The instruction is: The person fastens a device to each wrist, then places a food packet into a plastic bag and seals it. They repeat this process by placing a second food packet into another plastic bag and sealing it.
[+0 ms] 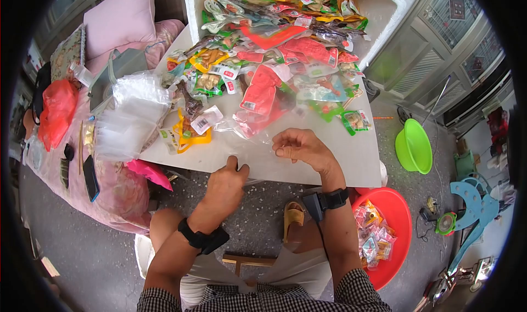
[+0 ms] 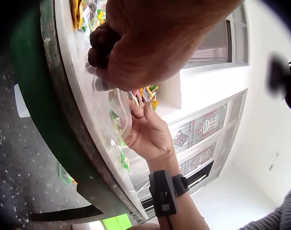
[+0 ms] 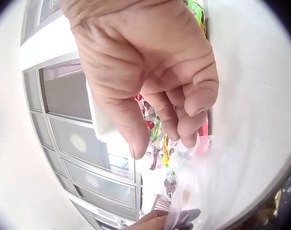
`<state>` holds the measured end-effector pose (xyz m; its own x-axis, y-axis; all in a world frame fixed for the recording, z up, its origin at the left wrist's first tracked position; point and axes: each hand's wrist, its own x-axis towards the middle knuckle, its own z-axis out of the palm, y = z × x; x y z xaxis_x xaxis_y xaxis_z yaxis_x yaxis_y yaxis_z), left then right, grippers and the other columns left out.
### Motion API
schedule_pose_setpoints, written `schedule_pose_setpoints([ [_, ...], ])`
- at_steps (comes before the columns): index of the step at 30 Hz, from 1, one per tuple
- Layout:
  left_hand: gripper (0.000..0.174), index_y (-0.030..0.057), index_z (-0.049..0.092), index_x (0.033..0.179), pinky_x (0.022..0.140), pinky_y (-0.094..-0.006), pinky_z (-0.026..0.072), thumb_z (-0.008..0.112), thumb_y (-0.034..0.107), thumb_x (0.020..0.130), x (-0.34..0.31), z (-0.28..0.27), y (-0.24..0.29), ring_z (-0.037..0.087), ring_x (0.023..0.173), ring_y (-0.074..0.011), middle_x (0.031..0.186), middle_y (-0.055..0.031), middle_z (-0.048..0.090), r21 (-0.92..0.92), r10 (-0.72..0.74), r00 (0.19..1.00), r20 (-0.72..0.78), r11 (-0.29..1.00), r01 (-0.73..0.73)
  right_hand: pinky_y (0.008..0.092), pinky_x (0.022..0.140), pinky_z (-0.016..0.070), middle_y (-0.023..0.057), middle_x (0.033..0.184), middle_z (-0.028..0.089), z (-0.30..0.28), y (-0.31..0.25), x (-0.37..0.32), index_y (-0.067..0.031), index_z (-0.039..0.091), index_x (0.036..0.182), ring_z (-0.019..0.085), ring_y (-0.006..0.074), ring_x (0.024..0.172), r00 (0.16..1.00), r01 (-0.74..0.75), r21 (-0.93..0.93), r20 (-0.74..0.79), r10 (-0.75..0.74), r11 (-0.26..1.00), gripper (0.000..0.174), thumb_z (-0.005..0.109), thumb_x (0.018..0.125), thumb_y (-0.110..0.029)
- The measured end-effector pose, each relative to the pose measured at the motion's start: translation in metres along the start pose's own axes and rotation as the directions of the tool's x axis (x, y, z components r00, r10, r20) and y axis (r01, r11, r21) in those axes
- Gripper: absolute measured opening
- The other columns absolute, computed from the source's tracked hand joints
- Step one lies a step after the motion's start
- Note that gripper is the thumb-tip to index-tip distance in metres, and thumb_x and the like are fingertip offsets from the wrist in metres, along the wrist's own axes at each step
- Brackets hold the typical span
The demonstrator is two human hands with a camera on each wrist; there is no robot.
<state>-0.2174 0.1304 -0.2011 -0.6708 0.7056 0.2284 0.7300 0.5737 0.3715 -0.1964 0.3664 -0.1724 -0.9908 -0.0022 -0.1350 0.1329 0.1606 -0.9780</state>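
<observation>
A pale tabletop (image 1: 343, 161) spans the middle of the head view, above a grey speckled floor (image 1: 250, 213); near its front edge, at the centre of the frame, is a clear plastic bag (image 3: 198, 184), also seen at the lower centre of the right wrist view; the left hand (image 1: 224, 181) pinches it with curled fingers; the right hand (image 1: 307, 147), just beside it, has its fingers loosely bent and its thumb apart, and whether it touches the plastic I cannot tell; just above the hands lie red packets (image 1: 259, 89); a yellow packet (image 1: 193, 136) lies left of centre, a green-edged packet (image 1: 355, 122) to the right; further left is a stack of clear bags (image 1: 132, 117); a heap of mixed packets spills from a white foam box (image 1: 394, 29) at the top; outward, a red basin (image 1: 405, 224) holding small packets stands at the lower right, a lime-green basin (image 1: 414, 147) above it; a pink pillow (image 1: 121, 18) sits at the upper left, a red bag (image 1: 57, 111) below it
</observation>
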Motion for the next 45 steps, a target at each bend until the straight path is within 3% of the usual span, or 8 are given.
schedule_pose_setpoints([
  [5, 0.032, 0.0036, 0.062, 0.094, 0.058, -0.0413, 0.0512, 0.056, -0.005, 0.063, -0.002, 0.001, -0.002, 0.060, 0.065, -0.0356, 0.089, -0.0174, 0.054, -0.021, 0.004, 1.000, 0.005, 1.000, -0.004, 0.0252, 0.059, 0.0462, -0.0002, 0.096, 0.059, 0.005, 0.014, 0.035, -0.0064, 0.059, 0.113, 0.055, 0.0094, 0.075, 0.941, 0.012, 0.345, -0.322, 0.106, 0.939, 0.037, 0.060, 0.086, -0.032],
  [14, 0.031, 0.0034, 0.061, 0.093, 0.059, -0.0414, 0.0512, 0.057, -0.005, 0.063, -0.001, 0.007, -0.004, 0.060, 0.068, -0.0365, 0.089, -0.0177, 0.054, -0.049, 0.019, 1.000, 0.009, 0.999, -0.019, 0.0268, 0.058, 0.0455, 0.0001, 0.091, 0.059, 0.020, 0.024, 0.067, -0.0032, 0.056, 0.115, 0.056, 0.0101, 0.074, 0.967, 0.058, 0.408, -0.248, 0.050, 0.911, 0.040, 0.055, 0.088, -0.033],
  [23, 0.008, 0.0012, 0.055, 0.077, 0.053, -0.0416, 0.0507, 0.060, 0.003, 0.072, 0.003, 0.008, -0.004, 0.059, 0.059, -0.0354, 0.081, -0.0173, 0.052, -0.054, 0.066, 0.996, -0.066, 0.996, -0.070, 0.0198, 0.045, 0.0364, 0.0028, 0.072, 0.061, -0.022, 0.025, 0.010, 0.0009, 0.066, 0.089, 0.050, 0.0087, 0.053, 0.751, 0.022, 0.032, -0.661, 0.005, 0.999, 0.022, 0.065, 0.078, -0.018],
  [26, 0.008, 0.0031, 0.058, 0.081, 0.053, -0.0430, 0.0475, 0.062, 0.005, 0.074, 0.006, 0.012, -0.002, 0.057, 0.060, -0.0363, 0.079, -0.0153, 0.052, -0.077, 0.027, 0.994, -0.105, 0.996, -0.035, 0.0188, 0.042, 0.0335, 0.0027, 0.071, 0.061, -0.035, 0.034, -0.008, 0.0010, 0.065, 0.090, 0.047, 0.0072, 0.050, 0.823, -0.118, -0.008, -0.561, 0.094, 0.993, 0.020, 0.065, 0.078, -0.015],
  [32, 0.014, -0.0001, 0.059, 0.090, 0.055, -0.0445, 0.0460, 0.058, -0.001, 0.076, 0.010, 0.012, -0.005, 0.056, 0.063, -0.0399, 0.080, -0.0186, 0.054, -0.105, -0.054, 0.973, -0.225, 0.994, 0.031, 0.0189, 0.038, 0.0271, -0.0023, 0.062, 0.052, -0.058, 0.024, -0.055, -0.0003, 0.059, 0.085, 0.036, 0.0025, 0.044, 0.938, 0.253, 0.343, -0.318, -0.141, 0.905, 0.012, 0.063, 0.084, -0.012],
  [35, 0.022, -0.0020, 0.057, 0.090, 0.054, -0.0441, 0.0480, 0.053, -0.007, 0.069, 0.013, 0.012, -0.004, 0.057, 0.062, -0.0398, 0.079, -0.0187, 0.053, -0.166, -0.025, 0.947, -0.321, 0.986, -0.030, 0.0194, 0.039, 0.0249, -0.0039, 0.062, 0.049, -0.045, 0.004, -0.075, -0.0016, 0.058, 0.081, 0.032, 0.0017, 0.045, 0.992, 0.104, 0.306, -0.100, -0.077, 0.946, 0.013, 0.062, 0.086, -0.014],
  [40, 0.025, -0.0031, 0.059, 0.096, 0.057, -0.0424, 0.0465, 0.053, -0.009, 0.072, 0.016, 0.009, 0.000, 0.057, 0.066, -0.0395, 0.081, -0.0203, 0.055, -0.246, -0.052, 0.950, -0.309, 0.969, -0.027, 0.0182, 0.057, 0.0365, -0.0041, 0.068, 0.055, -0.011, 0.001, -0.078, 0.0009, 0.059, 0.083, 0.046, 0.0015, 0.065, 0.959, -0.123, 0.069, 0.265, 0.101, 0.990, 0.015, 0.059, 0.086, -0.013],
  [45, 0.029, -0.0031, 0.058, 0.101, 0.059, -0.0410, 0.0478, 0.053, -0.010, 0.073, 0.016, 0.010, 0.003, 0.059, 0.069, -0.0382, 0.085, -0.0196, 0.055, -0.228, -0.043, 0.953, -0.300, 0.973, -0.028, 0.0192, 0.052, 0.0367, -0.0032, 0.066, 0.054, -0.009, 0.024, -0.069, 0.0001, 0.061, 0.082, 0.047, 0.0032, 0.059, 0.975, -0.168, 0.080, 0.157, 0.154, 0.983, 0.015, 0.058, 0.086, -0.014],
])
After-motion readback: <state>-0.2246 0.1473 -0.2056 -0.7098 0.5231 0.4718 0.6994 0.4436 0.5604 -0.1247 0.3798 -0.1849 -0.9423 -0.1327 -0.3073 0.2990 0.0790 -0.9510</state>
